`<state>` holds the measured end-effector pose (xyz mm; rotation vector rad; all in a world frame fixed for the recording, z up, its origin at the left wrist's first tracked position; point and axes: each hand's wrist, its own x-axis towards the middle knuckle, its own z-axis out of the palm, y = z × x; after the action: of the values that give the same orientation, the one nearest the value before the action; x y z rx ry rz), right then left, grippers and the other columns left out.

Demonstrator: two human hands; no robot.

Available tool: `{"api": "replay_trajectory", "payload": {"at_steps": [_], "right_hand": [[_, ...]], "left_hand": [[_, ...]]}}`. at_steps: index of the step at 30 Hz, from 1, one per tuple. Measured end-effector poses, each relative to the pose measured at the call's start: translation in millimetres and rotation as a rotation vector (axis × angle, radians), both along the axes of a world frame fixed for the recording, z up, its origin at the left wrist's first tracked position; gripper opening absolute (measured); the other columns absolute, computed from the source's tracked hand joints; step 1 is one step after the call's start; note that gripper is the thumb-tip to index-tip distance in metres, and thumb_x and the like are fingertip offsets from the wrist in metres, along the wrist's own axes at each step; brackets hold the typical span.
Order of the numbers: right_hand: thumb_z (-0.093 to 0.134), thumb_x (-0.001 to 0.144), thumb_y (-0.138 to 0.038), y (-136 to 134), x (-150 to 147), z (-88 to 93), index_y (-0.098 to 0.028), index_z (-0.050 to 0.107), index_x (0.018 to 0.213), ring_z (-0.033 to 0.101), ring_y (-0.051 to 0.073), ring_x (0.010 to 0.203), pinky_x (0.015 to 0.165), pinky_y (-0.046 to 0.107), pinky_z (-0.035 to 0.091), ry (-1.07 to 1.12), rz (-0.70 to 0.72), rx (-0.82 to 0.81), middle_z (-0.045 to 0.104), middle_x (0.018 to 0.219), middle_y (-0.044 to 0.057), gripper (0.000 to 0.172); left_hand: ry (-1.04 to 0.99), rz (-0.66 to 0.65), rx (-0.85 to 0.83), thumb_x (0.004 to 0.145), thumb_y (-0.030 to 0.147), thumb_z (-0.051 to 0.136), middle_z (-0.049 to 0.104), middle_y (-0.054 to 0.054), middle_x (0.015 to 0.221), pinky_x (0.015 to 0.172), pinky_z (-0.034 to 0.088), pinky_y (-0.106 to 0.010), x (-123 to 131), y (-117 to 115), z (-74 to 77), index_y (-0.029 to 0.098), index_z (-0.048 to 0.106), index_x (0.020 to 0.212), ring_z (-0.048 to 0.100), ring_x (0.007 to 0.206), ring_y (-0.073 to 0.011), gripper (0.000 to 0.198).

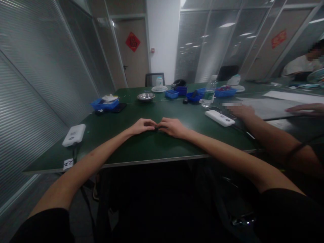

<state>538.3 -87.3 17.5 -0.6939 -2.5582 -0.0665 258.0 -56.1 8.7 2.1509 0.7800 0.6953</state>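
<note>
My left hand and my right hand meet over the middle of the green table. Between their fingertips is a small dark object, too small and blurred to name. The left thumb and fingers close on its left side. On its right, the fingers of my right hand are bent and pressed together around it. Most of the object is hidden by the fingers.
A white power bank with a cable lies at left, another white power bank at right. Beyond stand a metal bowl, a blue tray, a blue bin and a water bottle. A co-worker's hand rests at right near paper sheets.
</note>
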Motion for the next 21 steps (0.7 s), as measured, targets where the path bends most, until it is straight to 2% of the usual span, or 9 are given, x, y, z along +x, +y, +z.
{"api": "replay_trajectory", "payload": {"at_steps": [6, 12, 16, 21], "right_hand": [[0.051, 0.109, -0.041, 5.7, -3.7, -4.7, -0.022, 0.071, 0.126, 0.066, 0.020, 0.093, 0.080, 0.029, 0.044, -0.002, -0.044, -0.053, 0.072, 0.111, 0.008, 0.032], [0.051, 0.109, -0.040, 7.2, -3.9, -6.1, -0.022, 0.070, 0.128, 0.068, 0.021, 0.097, 0.082, 0.029, 0.044, 0.025, -0.125, -0.067, 0.074, 0.117, 0.009, 0.033], [0.052, 0.108, -0.041, 5.9, -2.9, -2.7, -0.023, 0.070, 0.128, 0.068, 0.021, 0.098, 0.082, 0.029, 0.045, 0.070, -0.235, -0.061, 0.075, 0.118, 0.008, 0.033], [0.057, 0.104, -0.041, 7.9, -1.3, 0.6, -0.025, 0.073, 0.121, 0.069, 0.023, 0.097, 0.080, 0.030, 0.045, 0.006, -0.402, -0.124, 0.077, 0.115, 0.007, 0.029]], "left_hand": [[0.065, -0.005, 0.293, 0.095, 0.037, 0.074, 0.073, -0.010, 0.114, 0.088, 0.053, -0.035, 10.4, -8.9, 0.4, 0.015, 0.072, 0.128, 0.067, 0.096, -0.0220, 0.040], [0.103, 0.000, 0.295, 0.095, 0.037, 0.072, 0.072, -0.010, 0.121, 0.088, 0.053, -0.035, 10.6, -7.7, 0.7, 0.019, 0.062, 0.144, 0.067, 0.099, -0.0223, 0.053], [0.117, 0.037, 0.333, 0.094, 0.040, 0.073, 0.068, -0.012, 0.128, 0.092, 0.053, -0.037, 8.3, -4.2, -0.7, 0.020, 0.065, 0.141, 0.066, 0.107, -0.0253, 0.052], [0.131, 0.073, 0.362, 0.093, 0.046, 0.074, 0.065, -0.012, 0.131, 0.096, 0.053, -0.041, 7.2, -2.2, -1.2, 0.021, 0.069, 0.134, 0.064, 0.110, -0.0266, 0.049]]}}
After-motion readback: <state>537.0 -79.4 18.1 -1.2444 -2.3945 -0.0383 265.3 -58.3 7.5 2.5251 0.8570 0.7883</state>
